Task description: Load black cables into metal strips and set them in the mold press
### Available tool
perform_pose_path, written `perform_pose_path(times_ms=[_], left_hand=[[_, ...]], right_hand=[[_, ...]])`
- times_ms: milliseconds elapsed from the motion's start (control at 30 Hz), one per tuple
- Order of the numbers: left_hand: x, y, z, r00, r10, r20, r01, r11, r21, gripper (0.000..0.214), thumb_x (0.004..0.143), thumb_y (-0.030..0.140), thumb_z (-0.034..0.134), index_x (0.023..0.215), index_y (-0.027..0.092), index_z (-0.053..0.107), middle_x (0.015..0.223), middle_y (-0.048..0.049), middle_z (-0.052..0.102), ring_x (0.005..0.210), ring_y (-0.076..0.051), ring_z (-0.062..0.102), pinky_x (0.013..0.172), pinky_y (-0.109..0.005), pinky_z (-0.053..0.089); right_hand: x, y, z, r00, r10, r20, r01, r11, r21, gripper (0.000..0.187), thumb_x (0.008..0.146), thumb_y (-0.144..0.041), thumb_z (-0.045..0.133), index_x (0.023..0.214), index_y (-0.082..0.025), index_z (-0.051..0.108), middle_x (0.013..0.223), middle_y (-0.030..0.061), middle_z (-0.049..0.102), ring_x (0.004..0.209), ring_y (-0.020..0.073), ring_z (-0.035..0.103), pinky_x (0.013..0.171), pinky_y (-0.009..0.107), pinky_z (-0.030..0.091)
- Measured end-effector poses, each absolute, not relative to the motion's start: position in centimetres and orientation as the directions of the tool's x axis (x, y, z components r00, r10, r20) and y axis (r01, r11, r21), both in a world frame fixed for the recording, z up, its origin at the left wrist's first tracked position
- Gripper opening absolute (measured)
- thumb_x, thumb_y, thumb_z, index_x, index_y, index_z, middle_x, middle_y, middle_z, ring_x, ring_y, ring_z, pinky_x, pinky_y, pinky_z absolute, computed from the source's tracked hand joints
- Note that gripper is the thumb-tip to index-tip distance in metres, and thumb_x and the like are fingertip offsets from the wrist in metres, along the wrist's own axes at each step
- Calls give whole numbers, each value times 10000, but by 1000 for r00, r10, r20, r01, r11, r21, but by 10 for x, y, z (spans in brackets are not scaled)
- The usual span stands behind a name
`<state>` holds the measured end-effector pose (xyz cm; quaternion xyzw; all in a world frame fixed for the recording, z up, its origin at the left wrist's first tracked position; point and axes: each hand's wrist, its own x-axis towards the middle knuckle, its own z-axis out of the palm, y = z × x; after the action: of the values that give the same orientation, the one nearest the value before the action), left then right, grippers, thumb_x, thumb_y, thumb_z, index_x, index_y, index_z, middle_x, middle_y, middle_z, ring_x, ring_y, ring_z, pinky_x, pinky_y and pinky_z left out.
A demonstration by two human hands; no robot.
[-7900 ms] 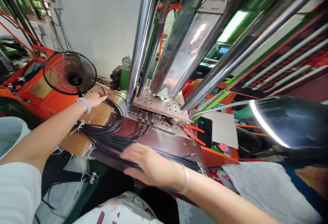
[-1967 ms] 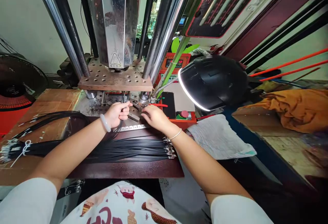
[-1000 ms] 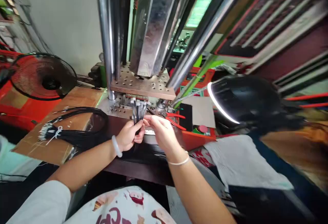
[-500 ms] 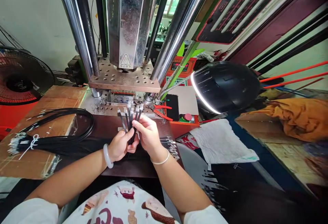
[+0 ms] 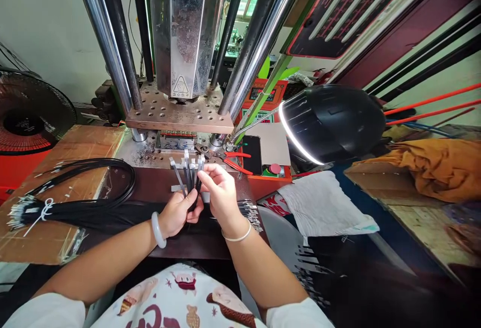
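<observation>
Several black flat cables (image 5: 187,175) with pale connector ends stand fanned out, tips up, in my left hand (image 5: 177,214), whose fingers are closed round their lower part. My right hand (image 5: 222,193) is at the right side of the fan, thumb and forefinger pinched on one of the cables just below its connector. Its other fingers are curled. Both hands are over the dark front table, before the press.
The press plate (image 5: 180,120) hangs over the lower die (image 5: 176,141). Red-handled pliers (image 5: 237,162) lie right of it. A tied bundle of black cables (image 5: 93,203) rests on cardboard at left. More cable pieces (image 5: 250,213) lie by the table's right edge. A lit black lamp (image 5: 334,122) hangs at right.
My right hand has shifted slightly up and right, its fingers now nearer the connector ends. My left hand still grips the cables. The whole view has shifted a little.
</observation>
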<state>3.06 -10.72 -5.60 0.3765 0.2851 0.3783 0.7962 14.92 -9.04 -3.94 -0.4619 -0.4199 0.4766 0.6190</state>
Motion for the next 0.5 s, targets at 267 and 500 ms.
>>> perform_pose_path(times_ms=[267,500], left_hand=[[29,-106,-57,522,835,-174,-382,411,828,494,757,609,691,813,143,537,534,46,443,428,-35,287,411,-156,211],[34,-105,-67,530,830,-173,-328,389,861,517,762,632,668,744,164,451,533,63,403,419,-29,261,394,-153,191]], right_hand=[[148,-95,-39,244,956,166,-307,238,-921,181,736,-311,737,813,-209,608,703,-37,591,607,98,542,581,232,473],[151,-96,-38,124,985,120,-186,142,-972,182,711,-342,761,771,-205,657,546,-56,518,483,102,483,463,238,404]])
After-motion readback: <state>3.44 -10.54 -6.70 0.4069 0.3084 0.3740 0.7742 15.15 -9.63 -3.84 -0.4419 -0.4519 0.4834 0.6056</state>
